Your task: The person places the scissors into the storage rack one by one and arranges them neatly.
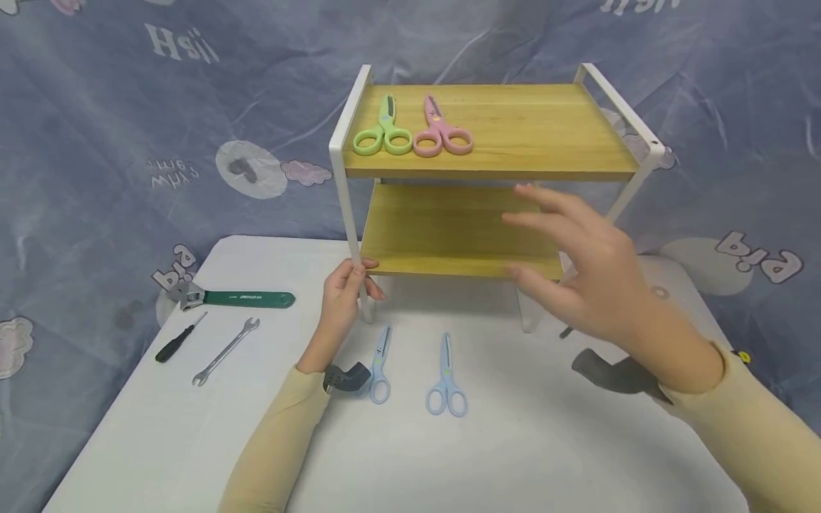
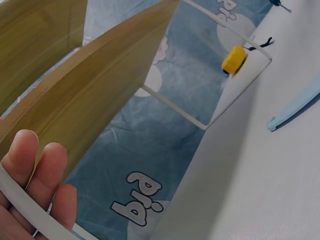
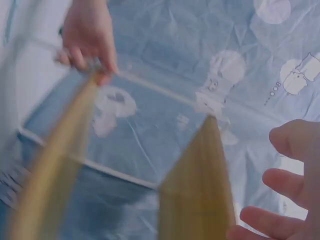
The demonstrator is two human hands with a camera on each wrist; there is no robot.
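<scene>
**Left hand (image 1: 341,296) grips two-tier shelf (image 1: 545,128)**

Head view: yellow wood-grain boards (image 1: 449,221), white frame (image 1: 622,107); it stands on the table (image 1: 500,463), long axis left to right, open front toward the person. Left fingers curl round its left leg (image 1: 349,221); the right hand (image 1: 593,267) is empty, fingers spread.

Left wrist: boards slant up rightward.

Right wrist: boards blurred, fingers apart.

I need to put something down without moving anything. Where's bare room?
Bare: the upper shelf between the pink scissors and right rail; the lower shelf between left hand and right hand; the table on the near side of the right blue scissors.
Crowded: the upper shelf's left end, by the green scissors; the table's left, with wrenches and screwdriver.
</scene>
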